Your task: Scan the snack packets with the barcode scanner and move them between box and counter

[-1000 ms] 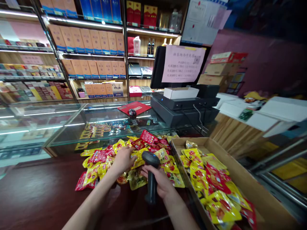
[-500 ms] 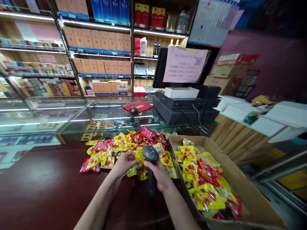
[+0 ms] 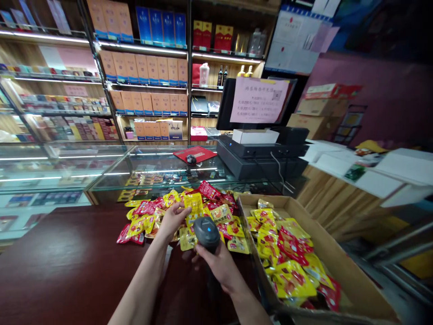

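Observation:
My left hand (image 3: pixel 174 220) is closed on the edge of a yellow snack packet (image 3: pixel 194 207), which it holds up with a printed side toward me. Wrapped in my right hand (image 3: pixel 218 262) is a dark handheld barcode scanner (image 3: pixel 206 232), a small blue light glowing on its top. The scanner's head is just in front of the packet's lower part and hides some of it. Behind both hands spreads a pile of red and yellow snack packets (image 3: pixel 145 208) on the dark red counter (image 3: pixel 77 253). The handle's lower end is blurred in shadow.
To the right, an open cardboard box (image 3: pixel 338 253) holds several more packets. A glass display case (image 3: pixel 111 180) borders the counter, with a mouse (image 3: pixel 191 159) on a red mat (image 3: pixel 203 153). Beyond stand a monitor (image 3: pixel 225 106) with a pink sign and shelves of boxed goods.
My left hand has raised the yellow packet out of the pile, its printed face now showing. The scanner has come slightly lower, left and nearer to me. The view has tilted up a little.

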Tool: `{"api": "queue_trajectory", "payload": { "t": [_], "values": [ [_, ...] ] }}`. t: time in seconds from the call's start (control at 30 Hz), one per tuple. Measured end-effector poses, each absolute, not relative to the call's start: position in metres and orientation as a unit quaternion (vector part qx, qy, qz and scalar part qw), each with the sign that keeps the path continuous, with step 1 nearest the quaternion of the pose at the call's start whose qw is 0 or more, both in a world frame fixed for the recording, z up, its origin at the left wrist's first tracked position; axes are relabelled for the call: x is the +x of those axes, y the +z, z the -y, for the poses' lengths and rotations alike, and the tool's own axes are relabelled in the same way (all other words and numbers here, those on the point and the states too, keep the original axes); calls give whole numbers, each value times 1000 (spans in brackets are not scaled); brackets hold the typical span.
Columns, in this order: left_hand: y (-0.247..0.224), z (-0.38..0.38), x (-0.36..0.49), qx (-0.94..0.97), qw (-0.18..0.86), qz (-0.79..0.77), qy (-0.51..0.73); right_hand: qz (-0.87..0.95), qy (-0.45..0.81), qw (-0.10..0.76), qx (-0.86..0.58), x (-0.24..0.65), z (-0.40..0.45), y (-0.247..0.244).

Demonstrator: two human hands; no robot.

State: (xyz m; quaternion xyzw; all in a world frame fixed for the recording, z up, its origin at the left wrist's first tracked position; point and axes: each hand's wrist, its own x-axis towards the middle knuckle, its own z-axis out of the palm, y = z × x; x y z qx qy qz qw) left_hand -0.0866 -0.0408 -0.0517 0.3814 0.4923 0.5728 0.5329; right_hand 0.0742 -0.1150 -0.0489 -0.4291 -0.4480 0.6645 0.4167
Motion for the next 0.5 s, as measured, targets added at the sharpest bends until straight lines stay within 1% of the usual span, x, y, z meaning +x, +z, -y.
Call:
{"api": "queue_trajectory", "payload": {
  "t": [0.27, 0.5],
  "values": [
    [-48, 37, -86, 388, 539, -480, 574, 465, 642, 370, -484, 67, 127, -44],
    [-49, 37, -86, 389, 530, -494, 568, 476, 636, 385, -469, 68, 117, -46]
  ]
}}
